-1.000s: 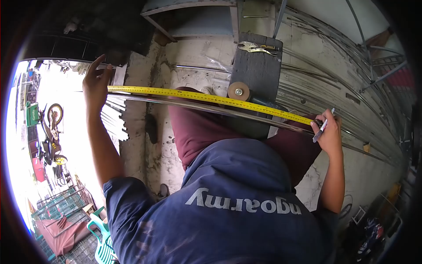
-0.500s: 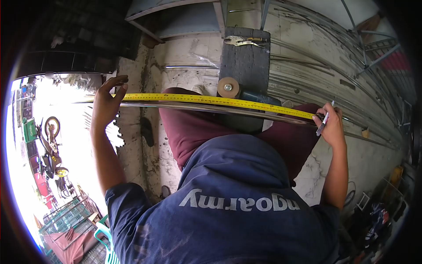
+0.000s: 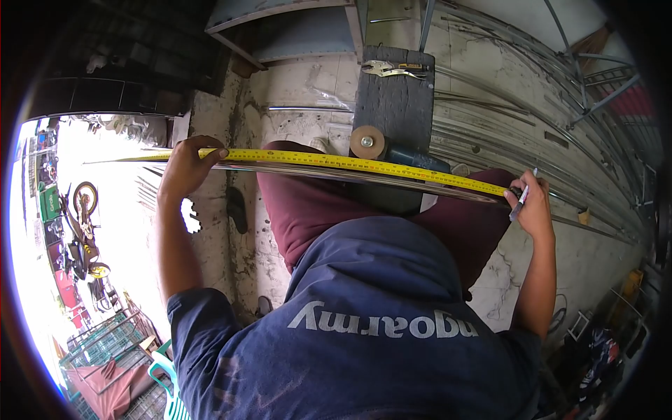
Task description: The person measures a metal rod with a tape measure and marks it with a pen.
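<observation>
A yellow tape measure blade (image 3: 350, 163) stretches across my lap, alongside a shiny metal tube (image 3: 322, 174) that lies over my thighs. My left hand (image 3: 185, 168) is closed round the blade, with the thumb lying along it toward the middle; the blade and tube carry on past this hand to the left. At the right end, my right hand (image 3: 533, 206) is closed on the dark end of the tape measure, mostly hidden by the fingers. A pen (image 3: 519, 203) is also held between those fingers.
Before me is a dark wooden board (image 3: 395, 101) bearing locking pliers (image 3: 392, 69). An angle grinder (image 3: 413, 157) with a brown disc (image 3: 367, 142) rests at its near end. Long metal bars (image 3: 504, 140) cover the floor to the right. A metal frame (image 3: 287, 31) stands ahead.
My left hand has shifted slightly right and closed from raised, spread fingers onto the tape blade. The right hand has barely moved and still holds the tape measure and pen.
</observation>
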`<action>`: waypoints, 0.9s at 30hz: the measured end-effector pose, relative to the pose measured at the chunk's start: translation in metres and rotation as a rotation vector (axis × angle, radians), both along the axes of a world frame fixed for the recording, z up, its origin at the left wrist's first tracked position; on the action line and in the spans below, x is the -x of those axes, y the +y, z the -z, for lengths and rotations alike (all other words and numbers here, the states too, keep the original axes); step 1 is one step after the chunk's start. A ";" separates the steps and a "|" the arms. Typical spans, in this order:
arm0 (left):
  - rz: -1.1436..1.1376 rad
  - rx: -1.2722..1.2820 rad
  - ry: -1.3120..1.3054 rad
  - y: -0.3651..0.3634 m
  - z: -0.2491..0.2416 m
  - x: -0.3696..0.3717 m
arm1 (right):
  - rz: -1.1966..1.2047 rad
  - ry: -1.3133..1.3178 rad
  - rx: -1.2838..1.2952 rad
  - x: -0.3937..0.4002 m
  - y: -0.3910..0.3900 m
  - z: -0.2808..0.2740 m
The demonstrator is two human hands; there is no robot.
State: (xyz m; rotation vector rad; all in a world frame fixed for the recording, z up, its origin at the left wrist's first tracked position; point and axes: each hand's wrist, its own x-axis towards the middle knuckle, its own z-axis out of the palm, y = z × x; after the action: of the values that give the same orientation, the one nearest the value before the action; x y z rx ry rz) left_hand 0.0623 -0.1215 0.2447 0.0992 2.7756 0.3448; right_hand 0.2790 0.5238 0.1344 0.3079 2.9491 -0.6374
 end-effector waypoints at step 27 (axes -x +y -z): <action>0.070 -0.040 0.021 0.000 0.006 -0.006 | 0.025 0.039 -0.006 -0.006 0.002 0.010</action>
State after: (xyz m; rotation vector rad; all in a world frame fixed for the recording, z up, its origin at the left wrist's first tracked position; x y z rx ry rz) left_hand 0.0687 -0.1211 0.2388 0.2108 2.7780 0.3838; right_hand 0.2850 0.5262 0.1241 0.3372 2.9895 -0.6450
